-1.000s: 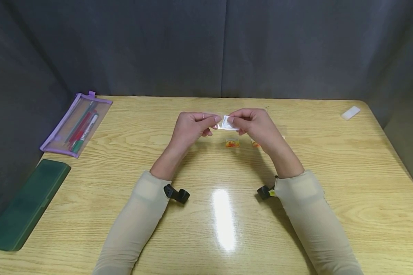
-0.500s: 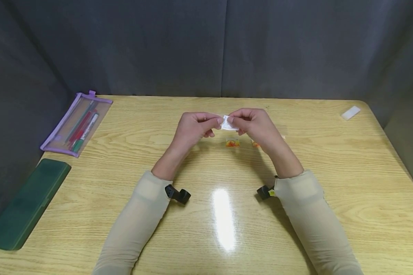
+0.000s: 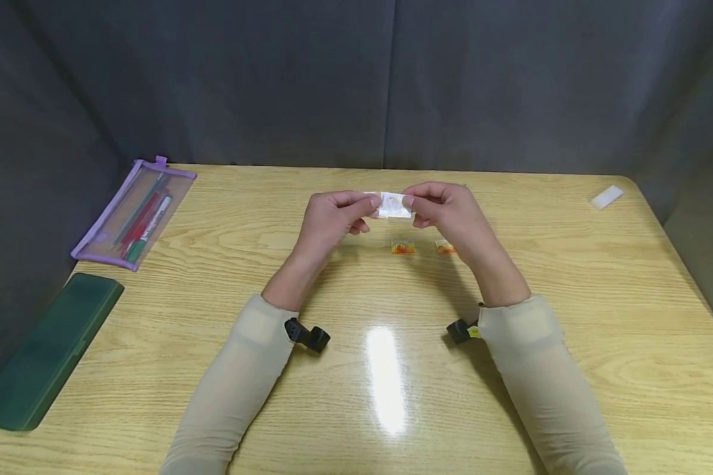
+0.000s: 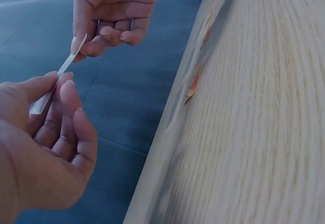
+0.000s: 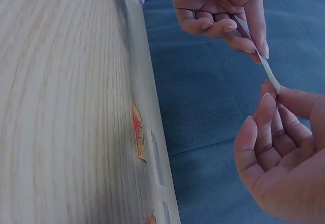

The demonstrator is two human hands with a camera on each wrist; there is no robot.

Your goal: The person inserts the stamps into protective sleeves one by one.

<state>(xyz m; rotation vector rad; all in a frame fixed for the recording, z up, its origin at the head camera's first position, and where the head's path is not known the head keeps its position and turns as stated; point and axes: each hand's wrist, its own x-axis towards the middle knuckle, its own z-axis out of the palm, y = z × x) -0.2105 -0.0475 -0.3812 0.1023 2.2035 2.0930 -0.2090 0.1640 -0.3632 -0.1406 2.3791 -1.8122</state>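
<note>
Above the far middle of the table, both hands pinch a thin white rectangular piece (image 3: 395, 205) between thumb and fingers. My left hand (image 3: 333, 216) has its left end and my right hand (image 3: 448, 210) its right end. A clear edge shows near the left thumb. Seen edge-on in the left wrist view, the thin white piece (image 4: 68, 61) is a narrow strip; its print is too small to read. Beneath the hands lie two small yellow-and-red printed pieces, the left printed piece (image 3: 403, 247) in full view and the right printed piece (image 3: 445, 247) partly behind the right hand.
At the left back lies a purple-edged mesh pouch (image 3: 133, 214) with pens inside. Nearer on that side is a long dark green case (image 3: 50, 349). A small white rectangular block (image 3: 607, 196) sits at the right back corner. Dark curtains (image 3: 386, 86) stand behind the table.
My right hand has shifted slightly up and to the right. More of the white piece now shows between the two hands, and more of the right printed piece is in view.
</note>
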